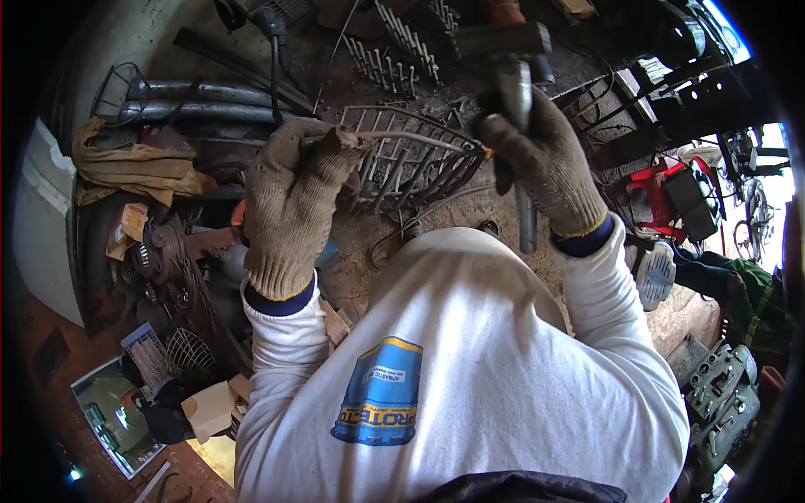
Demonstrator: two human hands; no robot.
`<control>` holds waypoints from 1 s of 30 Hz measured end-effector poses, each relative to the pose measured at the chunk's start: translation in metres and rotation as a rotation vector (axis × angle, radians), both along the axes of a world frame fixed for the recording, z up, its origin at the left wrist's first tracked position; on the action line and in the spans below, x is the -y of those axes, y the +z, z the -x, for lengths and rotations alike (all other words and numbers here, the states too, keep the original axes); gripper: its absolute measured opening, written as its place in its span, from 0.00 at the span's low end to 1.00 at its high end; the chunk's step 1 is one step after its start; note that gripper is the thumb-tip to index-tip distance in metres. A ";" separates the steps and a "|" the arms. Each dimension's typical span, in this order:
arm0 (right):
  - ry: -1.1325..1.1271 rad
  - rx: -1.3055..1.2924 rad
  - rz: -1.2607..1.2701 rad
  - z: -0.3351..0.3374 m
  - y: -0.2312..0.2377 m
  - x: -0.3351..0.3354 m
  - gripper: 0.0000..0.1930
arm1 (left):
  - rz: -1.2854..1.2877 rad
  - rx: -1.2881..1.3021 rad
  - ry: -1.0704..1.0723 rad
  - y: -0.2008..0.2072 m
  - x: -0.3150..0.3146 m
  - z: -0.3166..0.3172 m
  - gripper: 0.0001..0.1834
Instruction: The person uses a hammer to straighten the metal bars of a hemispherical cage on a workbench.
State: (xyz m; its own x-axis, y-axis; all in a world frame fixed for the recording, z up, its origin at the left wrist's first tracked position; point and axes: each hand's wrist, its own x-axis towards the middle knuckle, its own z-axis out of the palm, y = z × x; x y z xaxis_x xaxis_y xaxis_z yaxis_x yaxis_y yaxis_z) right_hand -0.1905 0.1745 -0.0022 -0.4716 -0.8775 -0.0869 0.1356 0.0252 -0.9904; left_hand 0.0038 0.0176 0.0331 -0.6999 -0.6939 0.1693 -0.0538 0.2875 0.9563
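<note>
Left hand (pixel 293 189) pinches the left end of a thin metal rod (pixel 411 136), whose orange tip (pixel 488 153) sits beside the right hand (pixel 549 159), wrapped round a hammer (pixel 527 220); I'd judge steady rod, right hand clear of tip, works best.

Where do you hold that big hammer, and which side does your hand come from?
The hammer is probably best gripped mid-handle, coming from the person's right. Its handle is long and straight, the lower end pointing back toward the body, while the bulky head sits at the far end. The right hand wraps the handle that way.
</note>
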 end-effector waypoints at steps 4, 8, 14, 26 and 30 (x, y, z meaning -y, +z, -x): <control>-0.198 -0.005 -0.184 0.011 -0.035 -0.013 0.23 | 0.394 0.012 -0.018 0.013 0.000 -0.022 0.11; -0.059 0.097 -0.170 0.008 -0.043 -0.012 0.28 | 0.787 -0.190 -0.030 -0.008 -0.004 -0.039 0.16; 0.022 0.157 -0.228 -0.006 -0.011 0.021 0.17 | 1.122 -0.031 -0.244 -0.009 -0.026 -0.054 0.21; -0.090 0.048 0.181 -0.003 -0.022 0.050 0.15 | -0.455 -0.283 0.041 -0.075 0.043 -0.095 0.25; -0.188 -0.381 0.129 0.006 -0.044 0.059 0.15 | -0.573 -0.146 0.350 -0.048 0.015 -0.046 0.13</control>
State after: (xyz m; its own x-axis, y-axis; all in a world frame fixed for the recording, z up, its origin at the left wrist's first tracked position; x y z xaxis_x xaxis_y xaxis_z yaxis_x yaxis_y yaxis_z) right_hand -0.1968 0.1152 -0.0462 -0.6015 -0.7654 0.2286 -0.2498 -0.0916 -0.9640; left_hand 0.0502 0.0028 -0.0151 -0.4159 -0.8831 -0.2171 0.0893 -0.2772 0.9567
